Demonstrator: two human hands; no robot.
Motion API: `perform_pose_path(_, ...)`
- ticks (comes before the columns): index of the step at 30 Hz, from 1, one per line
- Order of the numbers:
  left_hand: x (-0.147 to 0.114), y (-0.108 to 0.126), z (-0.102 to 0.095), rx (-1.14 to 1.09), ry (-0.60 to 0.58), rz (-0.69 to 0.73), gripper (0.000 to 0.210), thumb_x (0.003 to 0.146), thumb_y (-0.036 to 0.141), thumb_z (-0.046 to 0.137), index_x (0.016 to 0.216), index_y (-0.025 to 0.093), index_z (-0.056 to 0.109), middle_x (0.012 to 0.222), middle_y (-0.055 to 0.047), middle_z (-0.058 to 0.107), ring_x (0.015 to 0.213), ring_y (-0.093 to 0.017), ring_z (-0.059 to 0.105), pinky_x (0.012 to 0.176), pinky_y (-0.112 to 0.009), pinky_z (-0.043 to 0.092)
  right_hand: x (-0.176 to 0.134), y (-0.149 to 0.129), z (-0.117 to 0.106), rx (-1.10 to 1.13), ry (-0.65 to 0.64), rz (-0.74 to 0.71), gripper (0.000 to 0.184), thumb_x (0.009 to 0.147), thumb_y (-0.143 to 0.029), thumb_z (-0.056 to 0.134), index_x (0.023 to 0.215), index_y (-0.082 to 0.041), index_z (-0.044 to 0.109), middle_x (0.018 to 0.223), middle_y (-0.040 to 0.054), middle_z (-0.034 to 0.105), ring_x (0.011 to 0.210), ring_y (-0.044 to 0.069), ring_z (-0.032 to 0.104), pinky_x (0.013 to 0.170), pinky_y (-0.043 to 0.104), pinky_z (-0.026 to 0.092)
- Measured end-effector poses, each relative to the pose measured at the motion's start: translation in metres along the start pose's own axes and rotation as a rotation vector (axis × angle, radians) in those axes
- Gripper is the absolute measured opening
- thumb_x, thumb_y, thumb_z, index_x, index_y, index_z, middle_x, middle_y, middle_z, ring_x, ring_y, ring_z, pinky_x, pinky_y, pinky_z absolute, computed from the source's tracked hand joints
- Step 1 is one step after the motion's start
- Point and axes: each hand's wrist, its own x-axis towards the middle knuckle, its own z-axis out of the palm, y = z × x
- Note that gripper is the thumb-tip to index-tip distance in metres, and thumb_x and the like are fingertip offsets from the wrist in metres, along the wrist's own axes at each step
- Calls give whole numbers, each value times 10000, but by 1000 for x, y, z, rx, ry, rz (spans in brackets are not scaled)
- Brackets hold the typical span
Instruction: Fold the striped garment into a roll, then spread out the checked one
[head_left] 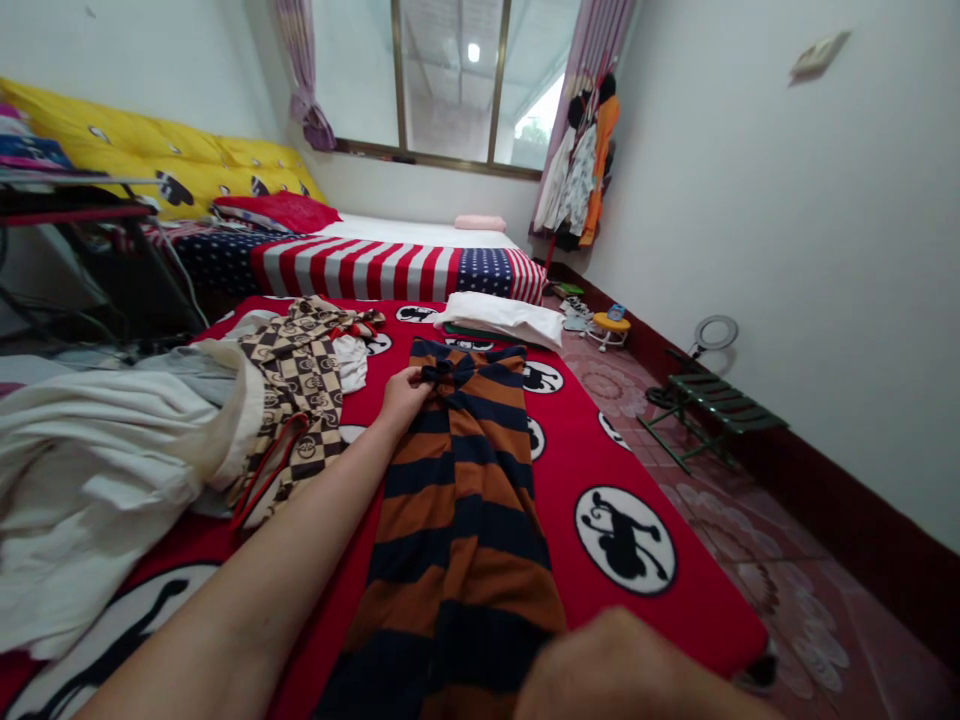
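Note:
A long striped garment in rust brown and navy lies lengthwise on the red bedspread; whether it is a skirt or a dress I cannot tell. Near its far end the cloth gathers at a dark knot or bow. My left hand pinches the fabric there, at the left side of the knot, with the arm stretched along the garment. My right hand is low in the view, blurred, beside the garment's near end. Its fingers are hidden.
Left of the garment lie a brown checked garment and a cream cloth heap. Folded white cloth rests at the far edge. A second bed stands behind. Along the right wall are a green folding stool and a yellow stool.

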Motion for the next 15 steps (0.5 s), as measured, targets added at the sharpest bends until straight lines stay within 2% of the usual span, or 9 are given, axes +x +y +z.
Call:
perform_pose_path(3,-5,8,-1,58,103,83,289,674,198,616,956,138,638,1007,-107,647,894,-230,647,794,-383,540,44,24,-17,214,334,138,301,842,-462,581,809,-172,654,708,20,656,609,123,602,576,204,457)
perform_pose_path(5,-16,22,-1,101,148,158,274,686,167,615,959,163,645,1095,-104,607,1017,-243,603,875,-390,507,69,52,-34,258,542,187,265,812,-424,601,773,-163,623,671,12,634,574,122,575,544,215,443)
perform_pose_path(7,-33,41,1,173,68,274,204,731,176,618,928,198,666,1109,-76,601,1095,-237,556,924,-367,472,87,81,-53,182,670,203,216,786,-377,596,780,-163,623,668,12,631,564,130,564,535,231,433)
perform_pose_path(9,-57,64,3,322,-232,450,139,836,219,557,903,211,679,1011,-57,634,1014,-200,580,907,-332,457,100,104,-71,5,720,227,177,772,-326,580,818,-167,644,711,23,656,588,142,576,563,247,431)
perform_pose_path(11,-82,86,4,434,-583,554,180,892,287,532,883,213,696,946,-50,653,930,-175,599,852,-297,447,111,117,-84,-228,701,292,159,775,-308,577,810,-180,665,752,35,679,656,159,603,611,258,421)
perform_pose_path(13,-106,101,4,516,-871,616,205,875,388,579,890,231,710,906,-38,668,870,-167,606,805,-290,430,122,121,-91,-443,659,408,161,774,-343,606,768,-196,672,755,40,686,706,177,614,614,260,388)
perform_pose_path(15,-126,106,1,600,-1057,658,260,784,477,672,899,247,711,860,-25,675,824,-176,606,752,-302,415,132,120,-95,-579,638,507,168,764,-367,632,723,-207,661,723,35,679,691,181,609,577,253,339)
